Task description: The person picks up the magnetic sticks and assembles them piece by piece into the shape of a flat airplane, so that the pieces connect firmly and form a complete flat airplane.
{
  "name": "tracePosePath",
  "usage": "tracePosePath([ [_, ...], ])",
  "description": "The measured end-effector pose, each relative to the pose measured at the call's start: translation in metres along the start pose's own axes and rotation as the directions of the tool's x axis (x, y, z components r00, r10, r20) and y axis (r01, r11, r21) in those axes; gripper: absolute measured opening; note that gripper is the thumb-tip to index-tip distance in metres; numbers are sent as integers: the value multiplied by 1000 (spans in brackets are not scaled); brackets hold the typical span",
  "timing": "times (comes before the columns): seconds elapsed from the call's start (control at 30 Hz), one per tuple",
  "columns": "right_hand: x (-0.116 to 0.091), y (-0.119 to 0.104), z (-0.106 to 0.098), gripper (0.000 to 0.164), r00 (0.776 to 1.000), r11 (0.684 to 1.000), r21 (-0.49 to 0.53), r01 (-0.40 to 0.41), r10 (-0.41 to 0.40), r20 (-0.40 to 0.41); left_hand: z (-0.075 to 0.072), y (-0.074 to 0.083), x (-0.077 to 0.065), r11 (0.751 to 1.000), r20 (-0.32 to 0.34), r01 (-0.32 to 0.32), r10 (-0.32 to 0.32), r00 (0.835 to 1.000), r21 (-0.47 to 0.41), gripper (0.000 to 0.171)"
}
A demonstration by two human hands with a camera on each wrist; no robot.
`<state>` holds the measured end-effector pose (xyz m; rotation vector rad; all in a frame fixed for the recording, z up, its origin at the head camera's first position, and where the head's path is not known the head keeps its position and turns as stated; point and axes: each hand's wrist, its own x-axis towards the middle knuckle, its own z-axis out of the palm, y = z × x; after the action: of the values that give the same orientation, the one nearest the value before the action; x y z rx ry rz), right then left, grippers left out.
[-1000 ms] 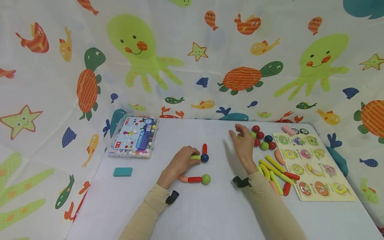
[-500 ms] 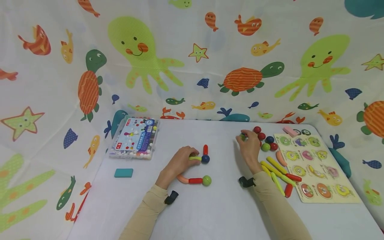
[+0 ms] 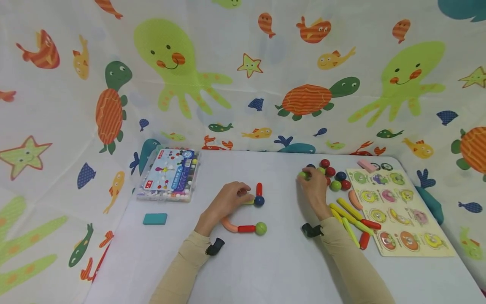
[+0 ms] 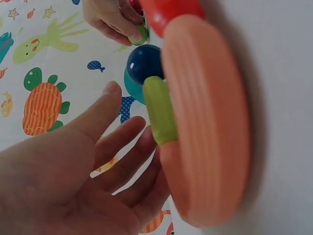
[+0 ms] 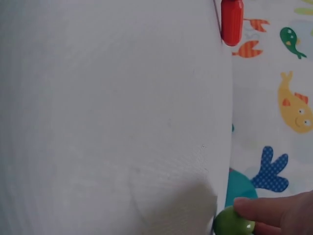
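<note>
My left hand [image 3: 228,198] is beside a joined piece: a blue ball [image 3: 259,201] with a red stick [image 3: 259,188] and a yellow-green stick [image 4: 160,110]. In the left wrist view its thumb stands apart, and the loosely spread fingers lie by the yellow-green stick; whether they touch it is unclear. Near that wrist lies a curved salmon stick [image 3: 228,224] joined to another red stick [image 3: 247,229] and a green ball [image 3: 260,228]. My right hand [image 3: 314,190] pinches a second green ball [image 5: 232,224] between thumb and fingers, left of the ball pile.
Several red, blue and green balls [image 3: 335,185] cluster at the right. Nearer lie several yellow, red and salmon sticks [image 3: 347,211], beside a fruit puzzle board [image 3: 414,249]. A clear case [image 3: 167,173] and a teal block [image 3: 155,218] are at the left.
My right hand has moved right to the balls and now pinches a green one. My left thumb and fingers, earlier closed on the yellow-green stick, have spread apart.
</note>
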<state>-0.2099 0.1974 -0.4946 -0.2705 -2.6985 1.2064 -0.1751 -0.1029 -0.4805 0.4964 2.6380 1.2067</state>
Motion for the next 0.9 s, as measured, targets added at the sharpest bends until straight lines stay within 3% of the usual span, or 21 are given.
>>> tracePosePath([
  [0.2,-1,-5,2,36,1000,998,60,14,-15,16,-1,5,15,999,16,-41,42,999,-21,34],
  [0.43,0,-26,10,39,992,979,167,114,-122,34,1,6,29,997,91,-20,27,996,-80,31],
  [0.67,2,-44,28,39,983,965,229,128,-154,102,2,4,36,996,178,-20,36,983,-90,33],
  [0.9,1,-48,52,34,964,961,233,147,-191,182,7,0,41,994,186,-51,68,980,-94,30],
])
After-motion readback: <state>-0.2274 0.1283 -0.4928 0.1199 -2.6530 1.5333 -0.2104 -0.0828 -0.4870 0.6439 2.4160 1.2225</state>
